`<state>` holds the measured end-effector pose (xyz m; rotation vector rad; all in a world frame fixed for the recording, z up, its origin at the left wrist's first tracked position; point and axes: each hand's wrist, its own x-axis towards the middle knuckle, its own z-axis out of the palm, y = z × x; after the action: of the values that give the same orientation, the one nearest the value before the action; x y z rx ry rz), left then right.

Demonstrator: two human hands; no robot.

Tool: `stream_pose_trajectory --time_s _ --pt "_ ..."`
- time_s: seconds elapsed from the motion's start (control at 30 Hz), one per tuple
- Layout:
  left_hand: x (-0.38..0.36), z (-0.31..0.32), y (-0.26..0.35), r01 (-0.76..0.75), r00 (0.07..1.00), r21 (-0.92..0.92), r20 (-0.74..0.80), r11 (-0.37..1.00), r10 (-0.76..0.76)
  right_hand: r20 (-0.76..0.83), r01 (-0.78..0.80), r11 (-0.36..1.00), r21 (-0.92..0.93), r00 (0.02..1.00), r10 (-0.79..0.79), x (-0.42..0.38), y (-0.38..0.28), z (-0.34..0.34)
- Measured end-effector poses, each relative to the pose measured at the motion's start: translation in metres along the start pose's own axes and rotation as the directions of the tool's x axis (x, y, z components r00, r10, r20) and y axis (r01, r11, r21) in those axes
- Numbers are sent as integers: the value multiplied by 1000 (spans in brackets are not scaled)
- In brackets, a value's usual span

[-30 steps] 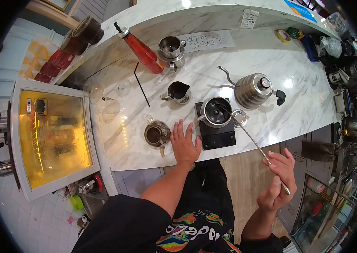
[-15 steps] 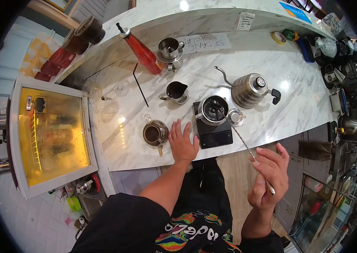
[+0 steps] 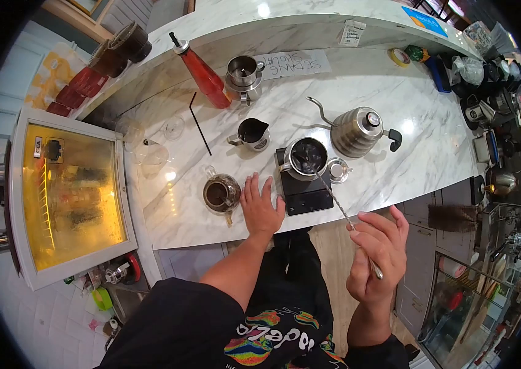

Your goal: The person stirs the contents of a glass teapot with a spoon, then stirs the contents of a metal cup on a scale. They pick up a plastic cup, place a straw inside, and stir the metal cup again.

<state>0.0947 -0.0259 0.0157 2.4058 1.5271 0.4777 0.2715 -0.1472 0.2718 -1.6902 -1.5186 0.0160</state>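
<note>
My right hand [image 3: 378, 255] is closed around a long twisted bar spoon [image 3: 337, 206], whose far end dips into a metal cup [image 3: 288, 167] of dark liquid. That cup stands on a black scale [image 3: 309, 203]. Flat on the counter, fingers spread, my left hand [image 3: 261, 206] rests between the scale and a small glass teapot [image 3: 231, 198] with dark contents. A small metal piece [image 3: 338, 171] lies right of the cup. Behind are a metal pitcher [image 3: 261, 142] holding dark liquid and a gooseneck kettle [image 3: 352, 136] with a black handle.
A red squeeze bottle [image 3: 208, 80] stands at the back beside a metal drip filter [image 3: 242, 79] and a handwritten paper sign [image 3: 300, 63]. Left are a black straw [image 3: 199, 126], clear glassware [image 3: 154, 157] and a lit glass-door cabinet [image 3: 82, 197]. Kitchen equipment crowds the right.
My right hand has shifted left with the bar spoon, and the spoon's end is now inside the cup, stirring up the liquid's surface. My left hand stays flat on the counter. The view has shifted slightly.
</note>
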Motion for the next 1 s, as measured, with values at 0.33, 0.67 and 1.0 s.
stream_pose_trajectory --time_s 0.33,0.67,1.0 --pt "1 1 0 4 1000 0 17 1000 -4 -21 -13 1000 10 1000 13 -3 1 2" --pt "1 0 -1 7 1000 13 16 1000 -7 -46 -51 999 16 998 52 -7 3 2" --pt "1 2 -2 -5 1000 19 25 1000 4 -73 -62 998 31 995 64 -6 6 1"
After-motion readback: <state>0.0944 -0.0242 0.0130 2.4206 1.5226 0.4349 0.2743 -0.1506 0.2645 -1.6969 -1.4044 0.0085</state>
